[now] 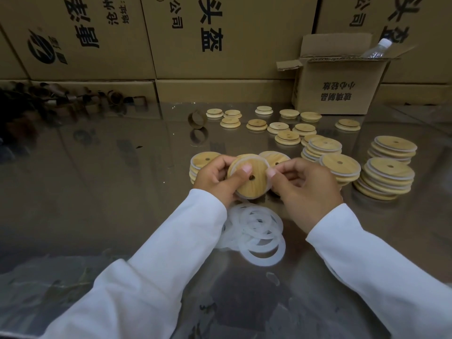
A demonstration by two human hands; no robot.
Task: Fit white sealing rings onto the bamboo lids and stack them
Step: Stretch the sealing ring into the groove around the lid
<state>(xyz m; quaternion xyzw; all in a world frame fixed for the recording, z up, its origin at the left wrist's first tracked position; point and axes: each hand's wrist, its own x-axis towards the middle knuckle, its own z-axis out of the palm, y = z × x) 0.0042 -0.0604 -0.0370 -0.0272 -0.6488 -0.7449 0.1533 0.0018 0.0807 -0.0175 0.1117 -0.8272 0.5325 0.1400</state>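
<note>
A round bamboo lid with a small hole is held up between both hands above the glossy table. My left hand grips its left edge, thumb lying on the lid's face. My right hand pinches the white sealing ring at the lid's right rim. A pile of loose white rings lies on the table just below my wrists. Stacks of ringed lids stand to the right, with two more stacks behind my hands. Bare lids lie scattered further back.
Large printed cardboard cartons wall off the back. An open small carton with a plastic bottle in it stands at the back right. A brown ring-shaped piece stands mid-table. Dark clutter fills the back left.
</note>
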